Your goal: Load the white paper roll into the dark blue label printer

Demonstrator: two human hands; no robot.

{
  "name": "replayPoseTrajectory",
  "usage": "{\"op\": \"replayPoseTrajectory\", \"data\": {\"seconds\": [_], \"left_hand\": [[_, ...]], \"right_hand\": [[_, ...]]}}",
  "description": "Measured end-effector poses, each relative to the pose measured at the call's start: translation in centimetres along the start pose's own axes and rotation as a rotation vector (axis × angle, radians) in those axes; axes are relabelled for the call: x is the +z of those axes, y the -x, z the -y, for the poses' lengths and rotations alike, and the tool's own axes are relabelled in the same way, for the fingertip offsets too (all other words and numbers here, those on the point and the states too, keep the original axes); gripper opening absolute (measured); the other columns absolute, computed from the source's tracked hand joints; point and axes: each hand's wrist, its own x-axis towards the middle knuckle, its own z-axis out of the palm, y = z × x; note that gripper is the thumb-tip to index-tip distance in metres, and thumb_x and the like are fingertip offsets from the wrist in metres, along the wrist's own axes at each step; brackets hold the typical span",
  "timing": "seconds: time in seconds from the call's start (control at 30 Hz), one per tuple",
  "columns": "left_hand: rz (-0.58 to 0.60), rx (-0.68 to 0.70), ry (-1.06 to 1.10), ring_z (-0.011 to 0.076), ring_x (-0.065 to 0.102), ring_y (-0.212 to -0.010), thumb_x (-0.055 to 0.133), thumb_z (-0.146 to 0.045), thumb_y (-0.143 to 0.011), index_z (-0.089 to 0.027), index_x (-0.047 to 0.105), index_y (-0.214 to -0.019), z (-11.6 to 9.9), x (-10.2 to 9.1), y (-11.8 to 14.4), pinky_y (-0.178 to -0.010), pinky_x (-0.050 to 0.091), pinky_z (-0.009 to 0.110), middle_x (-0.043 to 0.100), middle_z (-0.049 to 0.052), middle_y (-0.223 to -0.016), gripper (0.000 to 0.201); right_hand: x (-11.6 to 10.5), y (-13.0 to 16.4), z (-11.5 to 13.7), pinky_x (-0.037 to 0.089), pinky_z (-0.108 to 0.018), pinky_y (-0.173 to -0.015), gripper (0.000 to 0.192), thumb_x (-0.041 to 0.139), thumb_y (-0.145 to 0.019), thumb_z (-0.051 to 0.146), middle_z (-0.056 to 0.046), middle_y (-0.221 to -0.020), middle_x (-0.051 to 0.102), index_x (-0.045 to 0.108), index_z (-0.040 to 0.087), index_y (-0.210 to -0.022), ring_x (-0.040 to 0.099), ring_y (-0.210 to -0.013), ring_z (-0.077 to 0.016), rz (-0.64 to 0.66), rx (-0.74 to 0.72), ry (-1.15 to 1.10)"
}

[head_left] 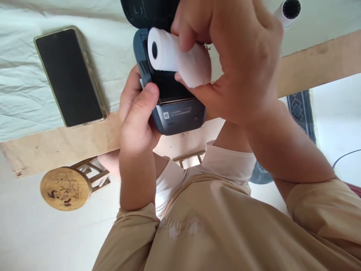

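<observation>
A dark portable receipt printer [180,118] is held by my left hand [138,109], whose thumb lies on the near left rim of its body. Its black lid [149,13] stands open at the far side. My right hand [239,56] grips a white roll of thermal paper [165,51] over the printer's open bay. The roll lies slantwise, its dark core hole facing left, and a loose flap of paper curls toward me. My right fingers cover the roll's right end, so I cannot tell whether it touches the bay floor.
A phone [70,77] in a clear case lies on the pale cloth [17,75] at left. Another paper roll [290,9] stands at the upper right. The wooden table edge [62,145] runs in front of my lap, with a round wooden stool [66,188] below at left.
</observation>
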Motion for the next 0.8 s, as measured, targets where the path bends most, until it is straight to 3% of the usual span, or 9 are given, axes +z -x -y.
{"op": "replayPoseTrajectory", "data": {"seconds": [0.1,0.3,0.4,0.5,0.6,0.7,0.8], "left_hand": [[-0.002,0.023,-0.012,0.0275,0.055,-0.137,0.064,-0.038,-0.087,-0.017,0.062,-0.116,0.3,0.0,-0.1,-0.116,0.048,0.047,0.066,0.003,-0.098,0.037],[-0.032,-0.002,-0.038,0.0271,0.053,-0.138,0.064,-0.037,-0.087,-0.018,0.061,-0.114,0.3,0.0,-0.1,-0.111,0.051,0.045,0.067,0.003,-0.104,0.033],[0.023,0.026,-0.086,0.0279,0.056,-0.134,0.073,-0.045,-0.078,-0.022,0.064,-0.111,0.2,0.0,-0.1,-0.1,0.057,0.039,0.067,0.002,-0.096,0.041],[-0.035,0.036,-0.109,0.0248,0.064,-0.118,0.062,-0.05,-0.085,-0.018,0.063,-0.111,0.4,0.0,-0.1,-0.089,0.059,0.036,0.065,0.006,-0.098,0.04],[-0.001,0.082,-0.133,0.0156,0.065,-0.086,0.071,-0.044,-0.079,-0.017,0.065,-0.107,1.0,-0.6,-0.2,-0.07,0.055,0.029,0.063,0.004,-0.089,0.039],[0.026,0.14,-0.187,0.0066,0.055,-0.066,0.082,-0.043,-0.068,-0.022,0.065,-0.108,1.9,-1.7,-0.6,-0.057,0.043,0.02,0.059,-0.002,-0.08,0.048],[0.057,0.175,-0.293,0.0045,0.05,-0.059,0.082,-0.049,-0.066,-0.028,0.062,-0.112,2.4,-2.6,-0.9,-0.057,0.041,0.02,0.051,-0.005,-0.073,0.055]], "right_hand": [[-0.3,0.7,-0.4,0.051,-0.029,-0.11,0.05,0.018,-0.098,0.031,0.001,-0.108,0.063,0.065,0.014,-0.102,0.061,-0.109,-0.0095,-0.039,-0.228,0.372],[-0.2,0.8,-2.7,0.052,-0.033,-0.103,0.03,0.039,-0.093,0.032,0.008,-0.118,0.062,0.065,0.018,-0.094,0.061,-0.117,-0.0112,-0.038,-0.466,0.242],[-0.2,1.4,-2.7,0.047,-0.034,-0.11,0.031,0.039,-0.093,0.033,0.007,-0.113,0.062,0.069,0.023,-0.094,0.057,-0.114,-0.0095,-0.068,-0.444,0.265],[0.1,2.5,-2.2,0.048,-0.034,-0.107,0.025,0.046,-0.091,0.033,0.003,-0.104,0.06,0.069,0.025,-0.096,0.057,-0.103,-0.0078,-0.1,-0.459,0.248],[0.9,3.4,-2.1,0.051,-0.034,-0.089,0.019,0.055,-0.086,0.035,0.0,-0.096,0.06,0.07,0.025,-0.091,0.054,-0.093,-0.0092,-0.153,-0.526,0.169],[1.2,3.7,-2.4,0.052,-0.033,-0.087,0.018,0.057,-0.085,0.036,-0.001,-0.095,0.061,0.07,0.024,-0.089,0.054,-0.092,-0.0102,-0.127,-0.563,0.103],[0.8,3.0,-2.9,0.051,-0.026,-0.094,0.026,0.051,-0.089,0.034,0.0,-0.098,0.062,0.071,0.019,-0.093,0.057,-0.098,-0.0078,-0.287,-0.355,-0.041]]}}
